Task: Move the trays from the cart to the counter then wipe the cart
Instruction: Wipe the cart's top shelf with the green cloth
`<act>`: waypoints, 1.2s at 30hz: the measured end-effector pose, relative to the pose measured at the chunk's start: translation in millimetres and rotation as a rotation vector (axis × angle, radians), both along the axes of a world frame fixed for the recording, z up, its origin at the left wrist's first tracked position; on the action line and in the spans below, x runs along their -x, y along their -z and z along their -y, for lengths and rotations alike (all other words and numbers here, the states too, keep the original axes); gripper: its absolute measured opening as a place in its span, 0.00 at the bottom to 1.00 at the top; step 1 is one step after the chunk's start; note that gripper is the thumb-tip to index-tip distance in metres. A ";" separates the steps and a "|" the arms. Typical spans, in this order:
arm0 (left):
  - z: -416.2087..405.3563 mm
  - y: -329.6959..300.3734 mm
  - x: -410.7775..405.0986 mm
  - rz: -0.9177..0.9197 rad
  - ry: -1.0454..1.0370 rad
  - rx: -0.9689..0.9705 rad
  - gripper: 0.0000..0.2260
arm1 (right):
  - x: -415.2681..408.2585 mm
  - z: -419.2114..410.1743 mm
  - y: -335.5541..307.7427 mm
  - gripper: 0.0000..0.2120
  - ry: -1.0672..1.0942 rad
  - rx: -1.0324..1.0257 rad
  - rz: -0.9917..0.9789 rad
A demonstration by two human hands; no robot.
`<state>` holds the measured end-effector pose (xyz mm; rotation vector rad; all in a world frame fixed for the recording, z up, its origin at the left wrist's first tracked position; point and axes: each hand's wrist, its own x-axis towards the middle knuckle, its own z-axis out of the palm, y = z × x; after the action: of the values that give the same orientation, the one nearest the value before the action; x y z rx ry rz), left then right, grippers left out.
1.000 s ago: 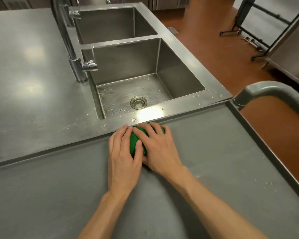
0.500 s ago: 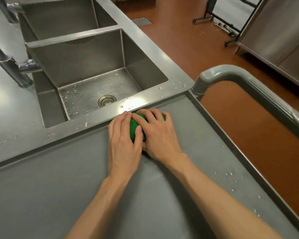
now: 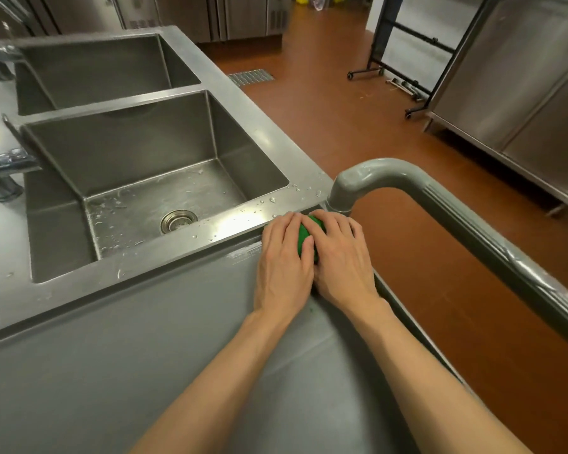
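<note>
- Your left hand [image 3: 284, 260] and your right hand [image 3: 340, 257] lie side by side, a little right of the frame's centre, both pressed flat on a green cloth [image 3: 309, 235].
- The grip of each hand is a flat press: fingers stretched over the cloth, not curled around it. Only a small green part shows between the two hands.
- The cloth sits on the grey top of the cart [image 3: 145, 355], in its far right corner, just below the curved grey handle [image 3: 440, 204].
- The cart's far edge touches the steel tabletop [image 3: 266, 132], which fills the upper left of the frame.
- In the tabletop you see two sink basins; the near basin [image 3: 164, 178] has a round drain [image 3: 178, 220] and water drops.
- Water drops also lie on the tabletop rim near your fingers.
- No trays are visible on the cart top.
</note>
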<state>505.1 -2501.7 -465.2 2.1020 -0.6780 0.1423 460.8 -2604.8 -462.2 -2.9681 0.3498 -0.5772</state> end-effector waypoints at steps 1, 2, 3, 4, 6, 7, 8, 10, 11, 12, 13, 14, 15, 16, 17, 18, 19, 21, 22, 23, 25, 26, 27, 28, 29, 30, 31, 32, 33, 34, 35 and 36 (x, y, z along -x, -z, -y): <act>7.1 -0.4 0.6 -0.012 -0.004 -0.001 0.19 | 0.0 5.0 -0.2 0.23 0.009 0.006 -0.008; 11.9 -0.7 2.0 -0.017 -0.015 -0.004 0.19 | -0.1 8.1 -0.3 0.23 0.013 0.008 -0.019; 14.9 -1.1 3.4 -0.018 -0.026 -0.009 0.19 | -0.1 9.8 -0.3 0.22 0.013 0.002 -0.028; 16.1 -1.5 4.6 -0.013 -0.034 -0.015 0.19 | 0.0 9.8 -0.5 0.22 0.012 -0.012 -0.032; 15.5 -1.2 6.3 -0.010 -0.039 -0.023 0.18 | 2.6 8.2 -1.2 0.21 0.011 -0.055 -0.031; 14.5 -1.1 7.5 -0.012 -0.038 -0.028 0.17 | 5.0 7.5 -1.5 0.21 0.011 -0.070 -0.029; 13.3 -1.1 9.0 -0.015 -0.036 -0.032 0.17 | 8.1 6.8 -2.2 0.21 0.013 -0.079 -0.028; 12.0 -1.6 14.5 -0.022 -0.022 -0.033 0.17 | 16.7 5.8 -4.3 0.21 0.016 -0.088 -0.034; 11.0 -1.7 18.5 -0.025 -0.010 -0.031 0.17 | 22.0 5.1 -5.5 0.21 0.016 -0.094 -0.037; 9.8 -2.0 22.9 -0.022 0.003 -0.028 0.17 | 27.9 4.1 -6.8 0.22 0.017 -0.100 -0.036; 8.9 -2.1 27.6 -0.019 0.018 -0.024 0.17 | 34.2 3.6 -7.6 0.22 0.017 -0.107 -0.033; 7.8 -2.4 33.0 -0.019 0.028 -0.021 0.17 | 40.8 2.9 -8.3 0.22 0.018 -0.114 -0.029; 6.7 -2.4 38.4 -0.022 0.035 -0.019 0.18 | 47.1 2.4 -8.7 0.22 0.021 -0.117 -0.029; 5.8 -2.5 44.2 -0.027 0.044 -0.016 0.18 | 53.5 1.9 -8.6 0.22 0.026 -0.116 -0.032; 5.0 -2.4 49.8 -0.031 0.055 -0.011 0.19 | 60.0 1.7 -7.8 0.21 0.033 -0.117 -0.037; 3.8 -2.3 55.9 -0.035 0.068 -0.007 0.21 | 67.1 1.1 -6.8 0.21 0.041 -0.121 -0.043; 2.6 -2.2 62.2 -0.037 0.084 -0.006 0.21 | 74.6 0.5 -5.7 0.22 0.049 -0.125 -0.048; -0.4 -2.3 76.8 -0.035 0.122 -0.013 0.21 | 92.6 -1.0 -4.1 0.22 0.063 -0.130 -0.053; -1.7 -2.4 84.5 -0.029 0.140 -0.017 0.21 | 101.9 -1.7 -3.3 0.22 0.068 -0.133 -0.050; -3.1 -2.7 93.1 -0.025 0.157 -0.022 0.21 | 112.1 -2.3 -2.7 0.22 0.072 -0.136 -0.044; -5.8 -3.2 110.7 -0.019 0.187 -0.028 0.20 | 132.3 -4.1 -2.1 0.22 0.087 -0.148 -0.035; -6.7 -3.7 119.2 -0.016 0.201 -0.028 0.20 | 141.9 -4.9 -1.9 0.22 0.094 -0.153 -0.031; -7.5 -4.0 126.7 -0.015 0.216 -0.032 0.20 | 150.6 -5.6 -1.8 0.22 0.099 -0.158 -0.027; -8.4 -4.6 133.9 -0.010 0.230 -0.041 0.20 | 158.8 -6.5 -1.9 0.22 0.103 -0.160 -0.025; -8.8 -4.9 139.9 -0.005 0.242 -0.049 0.20 | 166.2 -7.0 -2.0 0.22 0.107 -0.161 -0.024; -9.1 -5.1 145.7 -0.002 0.251 -0.056 0.20 | 173.1 -7.6 -1.7 0.22 0.113 -0.159 -0.026; -9.2 -5.5 151.2 -0.003 0.260 -0.061 0.20 | 179.9 -8.2 -1.5 0.23 0.121 -0.157 -0.028; -9.3 -5.5 156.7 -0.008 0.271 -0.067 0.20 | 186.5 -8.9 -1.1 0.23 0.132 -0.154 -0.028; -9.7 -5.1 162.1 -0.016 0.283 -0.070 0.20 | 193.2 -10.1 -0.6 0.23 0.146 -0.155 -0.028; -9.8 -4.3 167.3 -0.022 0.294 -0.069 0.20 | 199.5 -11.2 -0.1 0.23 0.160 -0.156 -0.027; -9.6 -3.3 172.2 -0.024 0.303 -0.068 0.20 | 205.6 -12.3 0.5 0.24 0.171 -0.157 -0.025; -9.9 -2.6 177.5 -0.026 0.312 -0.071 0.20 | 212.1 -13.8 1.0 0.24 0.180 -0.158 -0.023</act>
<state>327.6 -2491.8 -462.6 2.0323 -0.9967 -0.0843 248.7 -2591.0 -463.2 -2.8116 0.6393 -0.5064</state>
